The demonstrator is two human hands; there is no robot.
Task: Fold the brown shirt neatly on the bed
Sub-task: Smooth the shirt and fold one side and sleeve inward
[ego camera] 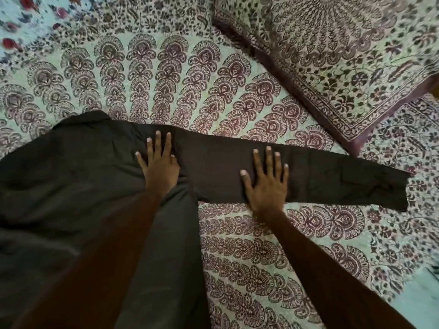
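— Block-printed bedspread (237,96) is seen filling the frame, with the brown shirt (71,181) laid flat across it, well below a matching pillow (332,55). How are the hands placed?

— Both are spread wide and pressed palm-down, nothing gripped. The left hand (159,166) is set where the sleeve (320,179) meets the shirt body; the right hand (267,180) is rested further out along that sleeve.

— What is asked of this step?

— Smoothing, it is judged. The sleeve is best kept flat and straight, creases stroked outward toward the cuff, before it is folded back over the shirt body.

— And what cannot be made out?

— The shirt's far side and hem are cut off by the frame; the collar (95,117) is dim, and buttons cannot be told.
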